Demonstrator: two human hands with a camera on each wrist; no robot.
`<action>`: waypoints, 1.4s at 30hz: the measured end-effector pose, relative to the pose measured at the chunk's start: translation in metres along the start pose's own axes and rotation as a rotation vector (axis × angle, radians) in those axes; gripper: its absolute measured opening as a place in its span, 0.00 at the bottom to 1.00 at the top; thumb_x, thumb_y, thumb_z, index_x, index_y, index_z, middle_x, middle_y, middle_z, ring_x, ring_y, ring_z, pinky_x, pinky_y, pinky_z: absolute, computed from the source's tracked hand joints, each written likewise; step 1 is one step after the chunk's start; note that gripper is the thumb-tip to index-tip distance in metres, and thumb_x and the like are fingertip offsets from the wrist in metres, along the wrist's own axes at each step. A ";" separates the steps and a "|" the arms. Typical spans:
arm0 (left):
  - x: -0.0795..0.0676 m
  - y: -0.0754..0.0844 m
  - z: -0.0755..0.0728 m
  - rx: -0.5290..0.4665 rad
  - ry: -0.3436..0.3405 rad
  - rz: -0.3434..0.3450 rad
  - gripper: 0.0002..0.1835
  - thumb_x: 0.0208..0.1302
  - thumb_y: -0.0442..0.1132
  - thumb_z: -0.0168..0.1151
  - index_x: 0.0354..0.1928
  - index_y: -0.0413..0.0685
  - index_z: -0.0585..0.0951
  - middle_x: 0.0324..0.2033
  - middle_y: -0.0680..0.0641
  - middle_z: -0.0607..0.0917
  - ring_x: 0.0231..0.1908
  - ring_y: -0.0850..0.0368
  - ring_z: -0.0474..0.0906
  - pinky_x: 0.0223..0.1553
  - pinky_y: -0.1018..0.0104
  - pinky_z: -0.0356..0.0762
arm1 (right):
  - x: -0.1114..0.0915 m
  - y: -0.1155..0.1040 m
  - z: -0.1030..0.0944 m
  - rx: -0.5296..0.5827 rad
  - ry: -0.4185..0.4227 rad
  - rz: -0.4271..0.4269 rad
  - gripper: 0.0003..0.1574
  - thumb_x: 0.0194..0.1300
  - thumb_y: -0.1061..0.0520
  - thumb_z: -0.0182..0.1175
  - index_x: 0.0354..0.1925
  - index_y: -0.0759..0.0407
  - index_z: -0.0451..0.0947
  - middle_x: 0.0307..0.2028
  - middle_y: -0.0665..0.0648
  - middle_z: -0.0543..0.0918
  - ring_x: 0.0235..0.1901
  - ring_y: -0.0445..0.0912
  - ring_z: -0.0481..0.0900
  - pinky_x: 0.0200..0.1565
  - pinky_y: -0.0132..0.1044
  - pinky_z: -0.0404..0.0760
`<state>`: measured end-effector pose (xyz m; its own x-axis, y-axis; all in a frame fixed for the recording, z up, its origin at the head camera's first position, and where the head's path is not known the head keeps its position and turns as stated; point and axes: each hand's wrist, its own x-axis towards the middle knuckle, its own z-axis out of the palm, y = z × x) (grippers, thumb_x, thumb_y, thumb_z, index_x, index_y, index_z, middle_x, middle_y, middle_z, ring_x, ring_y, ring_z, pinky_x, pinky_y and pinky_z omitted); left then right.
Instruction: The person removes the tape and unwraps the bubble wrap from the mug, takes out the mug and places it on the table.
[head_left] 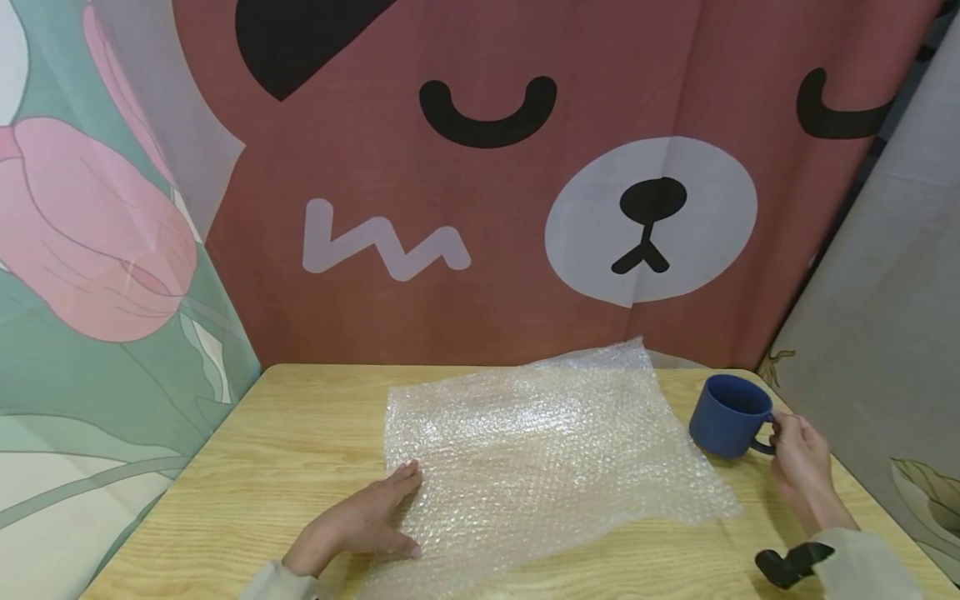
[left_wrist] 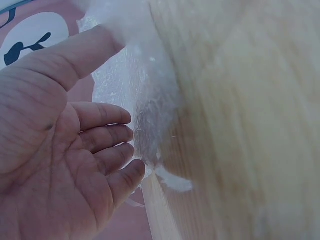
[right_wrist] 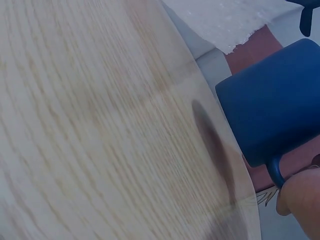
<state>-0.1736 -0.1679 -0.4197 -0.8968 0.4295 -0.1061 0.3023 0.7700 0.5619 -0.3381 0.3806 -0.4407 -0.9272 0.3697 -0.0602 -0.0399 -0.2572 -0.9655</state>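
Observation:
A sheet of clear bubble wrap (head_left: 517, 467) lies spread over the middle of the table, its far corner raised at the back. At its left edge is my left hand (head_left: 367, 517), fingers extended and thumb apart, the fingertips right at the wrap. The left wrist view shows that hand's palm (left_wrist: 55, 165) beside the wrap's edge. On the right, my right hand (head_left: 806, 462) grips the handle of a dark blue mug (head_left: 723, 421), which is upright next to the wrap's right edge. In the right wrist view the mug (right_wrist: 280, 100) stands off from its shadow on the tabletop.
The light wood table (head_left: 300, 433) has rounded back corners. Behind it hangs a curtain (head_left: 510, 308) with a bear face; patterned cloths flank it at left and right. A black strap-like piece (head_left: 793, 564) sits by the right sleeve.

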 end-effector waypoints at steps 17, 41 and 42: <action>-0.001 0.000 0.000 0.006 0.009 0.002 0.53 0.49 0.53 0.74 0.68 0.25 0.61 0.70 0.29 0.54 0.70 0.35 0.49 0.66 0.40 0.50 | 0.003 0.006 0.006 0.034 0.104 0.050 0.20 0.74 0.56 0.48 0.22 0.55 0.70 0.28 0.46 0.65 0.28 0.39 0.59 0.23 0.27 0.57; -0.003 0.007 0.006 -0.021 0.038 -0.047 0.47 0.53 0.46 0.74 0.67 0.26 0.62 0.71 0.31 0.53 0.71 0.37 0.47 0.66 0.40 0.49 | 0.019 0.013 0.010 0.033 0.090 0.066 0.22 0.73 0.57 0.48 0.19 0.54 0.69 0.24 0.44 0.66 0.27 0.39 0.61 0.24 0.26 0.59; -0.003 0.008 0.006 -0.017 0.041 -0.048 0.47 0.53 0.46 0.74 0.67 0.26 0.62 0.71 0.31 0.54 0.71 0.37 0.47 0.66 0.40 0.49 | 0.020 0.014 0.010 0.031 0.089 0.067 0.22 0.73 0.57 0.48 0.19 0.55 0.69 0.24 0.44 0.66 0.27 0.39 0.61 0.24 0.26 0.60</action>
<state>-0.1660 -0.1602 -0.4200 -0.9227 0.3723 -0.1003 0.2530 0.7810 0.5710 -0.3609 0.3754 -0.4525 -0.8912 0.4287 -0.1481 0.0085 -0.3108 -0.9505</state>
